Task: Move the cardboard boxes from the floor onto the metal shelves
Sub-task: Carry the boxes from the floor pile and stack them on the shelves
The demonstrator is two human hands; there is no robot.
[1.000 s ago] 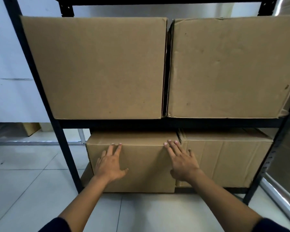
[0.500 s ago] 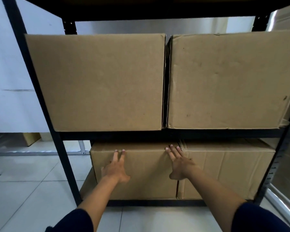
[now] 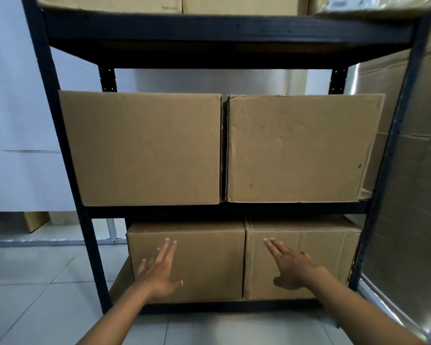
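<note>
While I face a black metal shelving unit (image 3: 67,155), both of my bare hands reach toward its bottom shelf with fingers straight and spread, holding nothing. My left hand (image 3: 159,268) is in front of the bottom-left cardboard box (image 3: 204,260), palm toward its front face; I cannot tell whether it touches the cardboard. My right hand (image 3: 290,266) is in front of the bottom-right cardboard box (image 3: 329,247), fingers pointing up and to the left, and contact there is also unclear. These 2 boxes sit side by side, touching, on the lowest shelf. On the shelf above, 2 larger cardboard boxes stand next to each other: the middle-left box (image 3: 142,148) and the middle-right box (image 3: 301,148), with a thin dark gap between them. At the very top, the lower edges of more boxes (image 3: 174,5) show on the upper shelf. Pale floor tiles (image 3: 30,290) lie beneath, and a white wall (image 3: 13,115) stands to the left.
</note>
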